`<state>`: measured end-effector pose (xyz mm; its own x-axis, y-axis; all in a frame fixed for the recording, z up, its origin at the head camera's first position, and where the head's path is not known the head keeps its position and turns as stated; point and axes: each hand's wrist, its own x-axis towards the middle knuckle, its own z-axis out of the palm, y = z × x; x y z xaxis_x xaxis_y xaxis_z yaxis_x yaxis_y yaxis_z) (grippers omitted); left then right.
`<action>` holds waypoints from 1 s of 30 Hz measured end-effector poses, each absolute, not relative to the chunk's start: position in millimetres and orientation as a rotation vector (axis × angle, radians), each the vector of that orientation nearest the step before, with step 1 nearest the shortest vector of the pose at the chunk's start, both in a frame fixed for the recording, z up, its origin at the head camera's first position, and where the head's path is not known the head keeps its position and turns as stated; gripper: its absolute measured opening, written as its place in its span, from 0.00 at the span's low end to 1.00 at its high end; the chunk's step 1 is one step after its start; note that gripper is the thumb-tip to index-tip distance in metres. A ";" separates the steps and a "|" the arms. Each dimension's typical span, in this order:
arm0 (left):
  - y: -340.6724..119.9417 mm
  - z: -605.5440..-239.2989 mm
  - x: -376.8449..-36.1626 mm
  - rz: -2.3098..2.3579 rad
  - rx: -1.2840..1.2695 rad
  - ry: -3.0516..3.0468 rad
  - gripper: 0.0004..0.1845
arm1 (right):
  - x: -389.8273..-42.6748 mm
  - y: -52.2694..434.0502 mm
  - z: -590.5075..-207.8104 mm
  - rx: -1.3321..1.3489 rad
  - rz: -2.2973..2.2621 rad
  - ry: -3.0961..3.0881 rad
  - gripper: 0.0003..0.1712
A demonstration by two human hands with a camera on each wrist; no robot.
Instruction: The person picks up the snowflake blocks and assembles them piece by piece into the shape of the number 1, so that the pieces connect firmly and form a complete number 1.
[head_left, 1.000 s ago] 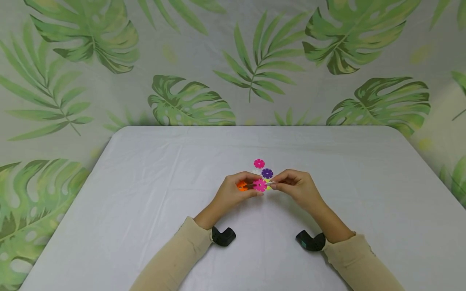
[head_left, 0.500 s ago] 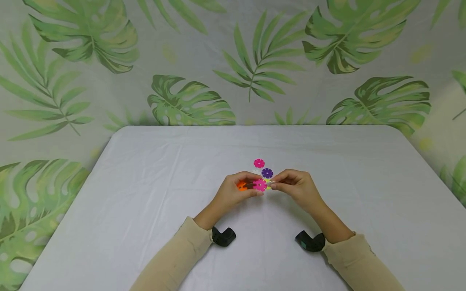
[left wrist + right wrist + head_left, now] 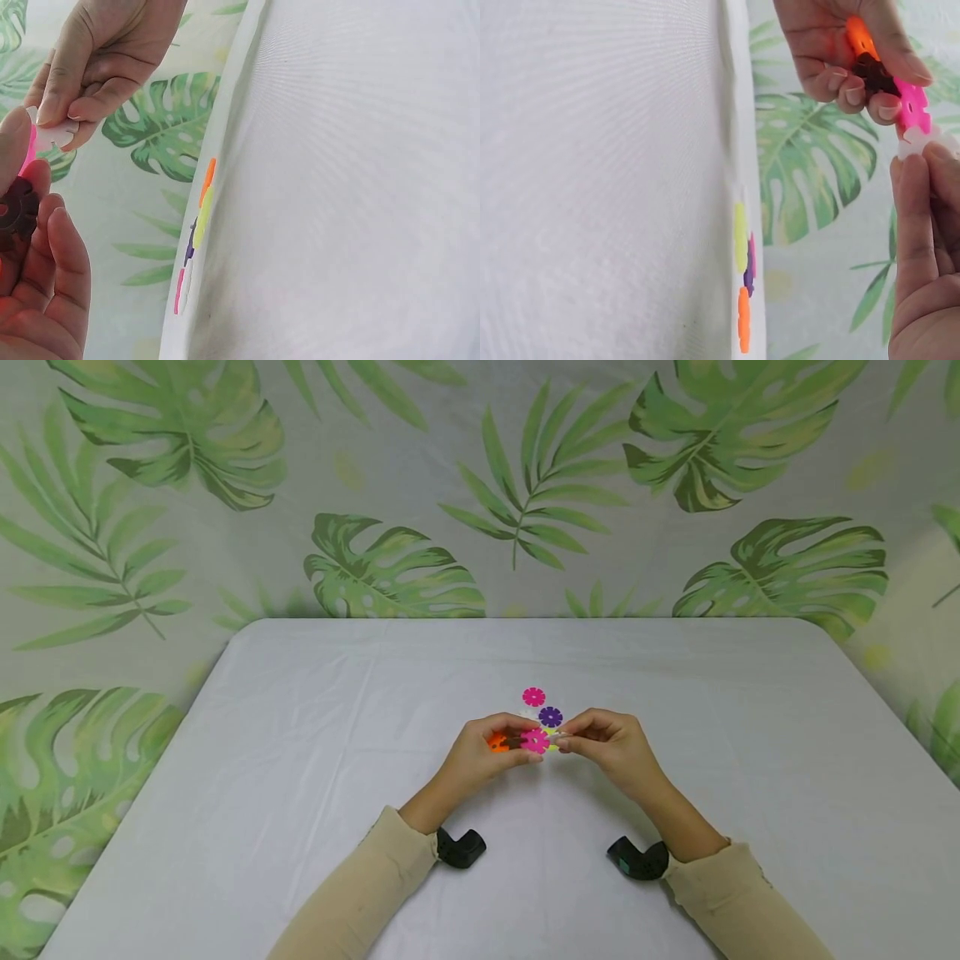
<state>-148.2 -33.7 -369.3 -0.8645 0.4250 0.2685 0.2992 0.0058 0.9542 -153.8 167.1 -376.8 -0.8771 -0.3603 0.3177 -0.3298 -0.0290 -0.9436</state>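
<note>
My left hand (image 3: 478,750) holds a short chain of notched plastic snowflake discs. An orange disc (image 3: 860,36) lies in against the palm, a dark brown disc (image 3: 874,73) comes after it, and a pink disc (image 3: 913,107) is at the outer end, between thumb and finger. From the other side, my right hand (image 3: 621,747) pinches a white snowflake disc (image 3: 915,140) between thumb and forefinger. The white disc's edge meets the pink disc's rim, and fingertips partly cover it. Both hands are raised above the table.
Behind the hands, loose discs lie on the white-covered table (image 3: 480,877): a pink one (image 3: 534,697), a purple one (image 3: 551,717), a yellow one (image 3: 740,236), a white one (image 3: 528,713) and an orange one (image 3: 743,321). A leaf-patterned cloth (image 3: 405,460) hangs beyond the far edge.
</note>
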 end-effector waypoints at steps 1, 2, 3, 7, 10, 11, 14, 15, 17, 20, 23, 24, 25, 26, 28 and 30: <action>-33.8 -369.2 -148.1 2.002 0.778 2.159 0.16 | -153.7 166.9 -376.6 -0.776 -2.100 2.173 0.05; -33.9 -369.2 -148.1 2.002 0.779 2.160 0.16 | -153.6 166.9 -376.3 -0.784 -2.097 2.178 0.05; -33.9 -369.3 -148.1 2.001 0.780 2.161 0.16 | -153.4 166.7 -376.0 -0.793 -2.097 2.180 0.05; -33.7 -369.4 -148.0 1.998 0.782 2.170 0.16 | -151.5 165.3 -372.0 -0.819 -2.086 2.212 0.05; -33.0 -369.6 -148.1 1.996 0.772 2.180 0.16 | -148.3 163.3 -366.5 -0.826 -2.090 2.218 0.05; -32.8 -369.7 -148.2 1.994 0.770 2.184 0.16 | -147.3 162.5 -364.7 -0.826 -2.089 2.221 0.05; -32.5 -370.0 -148.4 1.993 0.766 2.187 0.16 | -145.0 161.0 -360.4 -0.822 -2.082 2.224 0.05; -32.5 -370.1 -148.4 1.993 0.768 2.187 0.16 | -144.7 160.8 -359.5 -0.825 -2.076 2.225 0.05; -32.6 -370.2 -148.4 1.993 0.770 2.185 0.16 | -144.3 160.5 -358.5 -0.833 -2.058 2.235 0.05; -32.8 -370.3 -148.3 1.994 0.769 2.185 0.16 | -143.9 160.6 -357.5 -0.848 -2.046 2.239 0.05; -33.1 -370.4 -148.2 1.997 0.773 2.183 0.16 | -143.4 160.6 -357.2 -0.852 -2.050 2.237 0.05; -33.2 -370.4 -148.2 1.996 0.775 2.184 0.16 | -143.3 160.5 -357.2 -0.852 -2.052 2.235 0.05; -33.3 -370.5 -148.2 1.996 0.777 2.183 0.16 | -143.3 160.3 -357.3 -0.852 -2.055 2.233 0.05; -33.4 -370.4 -148.2 1.996 0.780 2.182 0.16 | -143.3 160.2 -357.5 -0.851 -2.057 2.232 0.05; -33.6 -370.5 -148.2 1.994 0.785 2.185 0.16 | -143.6 160.1 -358.3 -0.847 -2.058 2.232 0.05; -33.8 -370.7 -148.4 1.992 0.786 2.185 0.16 | -145.4 161.2 -361.8 -0.845 -2.059 2.231 0.05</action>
